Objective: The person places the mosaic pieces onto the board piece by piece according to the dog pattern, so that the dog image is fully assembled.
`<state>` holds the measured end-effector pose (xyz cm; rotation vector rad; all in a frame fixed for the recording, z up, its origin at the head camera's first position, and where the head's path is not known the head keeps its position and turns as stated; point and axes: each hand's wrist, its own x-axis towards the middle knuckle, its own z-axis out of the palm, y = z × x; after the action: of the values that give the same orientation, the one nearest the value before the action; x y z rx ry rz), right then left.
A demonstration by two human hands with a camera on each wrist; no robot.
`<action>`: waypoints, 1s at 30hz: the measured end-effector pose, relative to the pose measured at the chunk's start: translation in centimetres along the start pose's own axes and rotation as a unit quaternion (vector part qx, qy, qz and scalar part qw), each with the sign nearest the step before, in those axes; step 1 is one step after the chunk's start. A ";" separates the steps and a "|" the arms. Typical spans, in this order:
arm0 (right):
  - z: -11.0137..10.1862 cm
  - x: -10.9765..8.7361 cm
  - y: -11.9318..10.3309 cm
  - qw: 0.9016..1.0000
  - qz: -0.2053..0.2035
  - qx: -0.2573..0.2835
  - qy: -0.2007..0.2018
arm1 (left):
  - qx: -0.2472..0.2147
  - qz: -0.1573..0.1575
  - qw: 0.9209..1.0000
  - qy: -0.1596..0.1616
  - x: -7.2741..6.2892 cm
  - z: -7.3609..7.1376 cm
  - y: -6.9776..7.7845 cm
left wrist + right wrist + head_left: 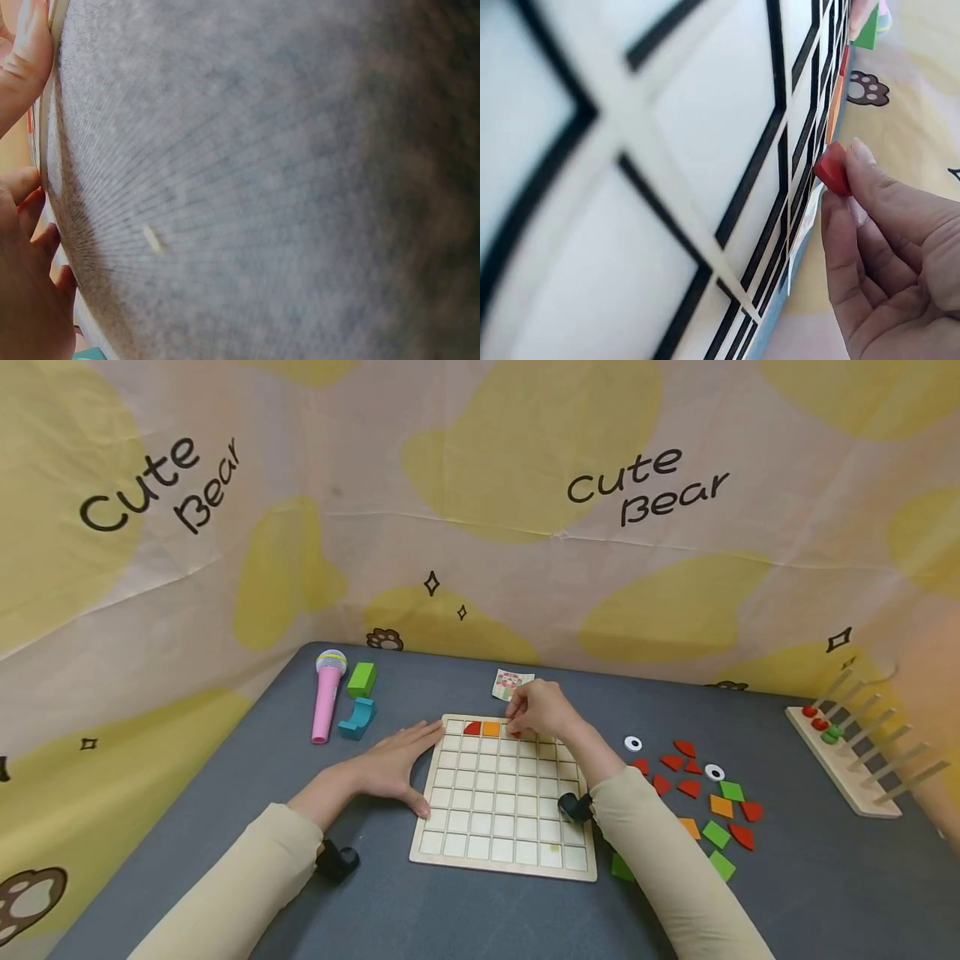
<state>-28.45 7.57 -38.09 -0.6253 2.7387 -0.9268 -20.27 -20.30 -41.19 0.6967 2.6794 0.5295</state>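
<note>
A pale wooden grid board [483,793] with square cells lies on the dark table. In its far row sit a red quarter-round piece [472,728] and, right beside it, an orange square [491,729]. My right hand [542,710] pinches another red piece [832,169] between thumb and fingers, over the far row just right of the orange square. My left hand [390,764] rests along the board's left edge, fingers spread and thumb extended. The left wrist view shows mostly table, with parts of the left hand [30,262] at its left side.
Loose red, green and orange pieces [722,807] and white rings [715,772] lie right of the board. A patterned card [512,683] lies behind it. A pink microphone [326,697], green block [362,679] and teal curved block [357,718] lie back left. A pegged stand [843,764] is far right.
</note>
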 end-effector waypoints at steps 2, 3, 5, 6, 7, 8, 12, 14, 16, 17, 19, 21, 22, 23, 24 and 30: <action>0.2 0.1 -0.1 1.000 -0.007 -0.005 0.004 | -0.001 -0.001 1.000 0.000 -0.1 0.0 0.0; 0.3 0.1 -0.1 1.000 -0.011 -0.008 0.004 | -0.001 -0.001 1.000 0.001 -0.1 -0.1 0.1; 0.5 0.2 -0.1 1.000 -0.013 -0.008 0.001 | 0.000 0.000 1.000 0.001 -0.1 -0.1 0.1; 0.5 0.2 0.0 1.000 -0.014 -0.009 -0.001 | 0.001 0.000 1.000 0.002 -0.1 -0.1 0.1; 0.6 0.2 -0.1 1.000 -0.015 -0.009 -0.004 | 0.001 0.000 1.000 0.002 -0.1 -0.1 0.2; 0.7 0.2 0.0 1.000 -0.018 -0.011 -0.005 | 0.002 0.000 1.000 0.002 -0.1 -0.1 0.2; 0.9 0.2 -0.1 1.000 -0.025 -0.019 -0.006 | 0.002 0.001 1.000 0.002 -0.1 -0.2 0.2; 1.0 0.2 -0.2 0.999 -0.028 -0.022 -0.008 | 0.001 0.001 1.000 0.001 -0.1 -0.1 0.2; 1.1 0.2 -0.2 0.999 -0.028 -0.022 -0.011 | 0.001 0.001 1.000 0.001 -0.1 -0.1 0.2; 1.1 0.2 -0.2 0.999 -0.028 -0.022 -0.012 | 0.001 0.001 1.000 0.001 0.0 -0.1 0.2; 1.2 0.1 -0.2 0.999 -0.029 -0.020 -0.013 | 0.002 0.001 1.000 0.001 0.0 -0.1 0.2; 1.2 0.1 -0.2 0.999 -0.031 -0.020 -0.013 | 0.002 0.001 1.000 0.001 0.0 -0.1 0.2; 1.2 0.1 -0.2 0.999 -0.031 -0.019 -0.013 | 0.002 0.000 1.000 0.000 0.0 -0.1 0.2; 1.2 0.1 -0.2 0.999 -0.032 -0.018 -0.013 | 0.002 0.000 1.000 0.000 0.0 -0.1 0.2; 1.3 0.1 -0.2 0.999 -0.033 -0.019 -0.013 | 0.002 -0.001 1.000 0.000 0.0 -0.1 0.2; 1.2 0.1 -0.2 0.999 -0.035 -0.028 -0.015 | 0.000 0.001 1.000 0.003 -0.1 -0.2 0.3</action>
<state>-28.16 6.70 -38.92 -0.7444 2.7407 -0.8520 -20.15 -20.18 -40.89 0.6986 2.6836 0.5326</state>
